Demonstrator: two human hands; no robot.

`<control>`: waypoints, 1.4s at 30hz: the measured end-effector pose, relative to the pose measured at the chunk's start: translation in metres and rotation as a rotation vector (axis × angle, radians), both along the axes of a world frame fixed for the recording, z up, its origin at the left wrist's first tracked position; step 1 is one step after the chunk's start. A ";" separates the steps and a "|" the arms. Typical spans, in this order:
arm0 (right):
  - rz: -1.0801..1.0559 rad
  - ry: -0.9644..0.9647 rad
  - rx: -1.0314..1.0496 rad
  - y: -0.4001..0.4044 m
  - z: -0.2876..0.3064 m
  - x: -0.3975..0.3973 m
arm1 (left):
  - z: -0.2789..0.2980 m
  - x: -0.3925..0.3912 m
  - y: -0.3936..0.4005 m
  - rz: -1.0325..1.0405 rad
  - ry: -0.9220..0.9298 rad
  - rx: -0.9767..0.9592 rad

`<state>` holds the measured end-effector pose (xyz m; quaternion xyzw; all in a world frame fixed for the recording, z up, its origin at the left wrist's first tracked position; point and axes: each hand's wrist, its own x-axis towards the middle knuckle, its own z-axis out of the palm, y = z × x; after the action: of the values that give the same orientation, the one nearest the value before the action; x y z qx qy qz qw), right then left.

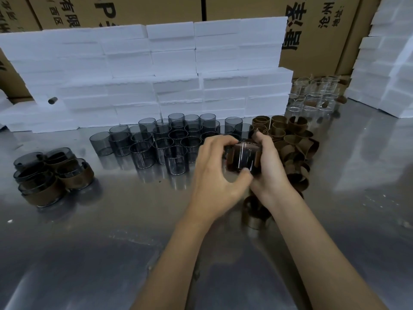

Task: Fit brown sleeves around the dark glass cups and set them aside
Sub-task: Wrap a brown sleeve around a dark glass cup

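Observation:
Both hands hold one dark glass cup [243, 157] above the metal table [111, 253], with a brown sleeve [231, 156] partly around it. My left hand [214, 173] grips its left side, thumb under the base. My right hand [268, 166] grips the right side, fingers curled over the rim. Several bare dark cups [156, 144] stand in a cluster behind and to the left. Several loose brown sleeves [295, 144] are piled to the right. Several sleeved cups [51, 175] are stacked at the far left.
Stacked white foam blocks [156, 70] form a wall at the back, with more foam blocks [388, 63] at the right. Clear glass cups [312, 97] stand at the back right. Cardboard cartons [324, 30] rise behind everything.

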<state>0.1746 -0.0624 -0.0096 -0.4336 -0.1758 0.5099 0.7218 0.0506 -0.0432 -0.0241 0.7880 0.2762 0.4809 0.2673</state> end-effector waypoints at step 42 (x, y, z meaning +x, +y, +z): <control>0.009 -0.396 0.160 0.006 -0.008 -0.018 | -0.003 -0.008 0.029 -0.024 -0.542 -0.688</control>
<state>0.1568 -0.0569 -0.0178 -0.4658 -0.3561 0.4022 0.7031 0.0426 -0.0139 -0.0266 0.5013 0.3309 0.5472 0.5828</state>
